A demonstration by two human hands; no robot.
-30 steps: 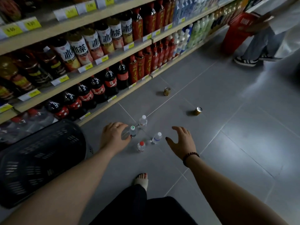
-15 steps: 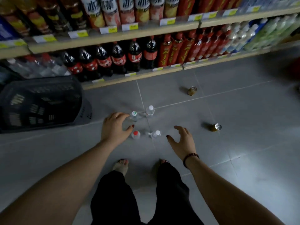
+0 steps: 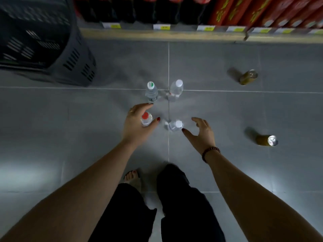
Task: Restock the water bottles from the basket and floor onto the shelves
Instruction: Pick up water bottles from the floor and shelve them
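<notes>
Item: four small water bottles, upright on the floor [image 3: 227,110] in a loose square at a tile joint, below the shelf [image 3: 157,34] and right of the basket [image 3: 43,41]. Left hand [image 3: 138,126]: thumb and fingers curled round the red-cap bottle [image 3: 146,118], which is not yet lifted. Right hand [image 3: 203,135]: spread and holding nothing, thumb just beside the near white-cap bottle [image 3: 175,125], contact not evident. Untouched behind: green-cap bottle [image 3: 151,90] and far white-cap bottle [image 3: 175,89]. Handling, as judged: grasp each bottle low on the body rather than by the cap, close the right hand fully before raising both, and lift straight up so the rear pair is not toppled. Materials: bottles clear thin plastic, cylindrical, likely slippery and soft under a squeeze; caps small, round, matte. Floor: grey smooth tile with a dull sheen and pale grout lines. Basket: dark rigid plastic, slotted walls, contents hidden. Shelf: pale front edge with yellow price tags, dark and red bottles above. Also present: two gold cans [image 3: 248,76] at right, well apart.
</notes>
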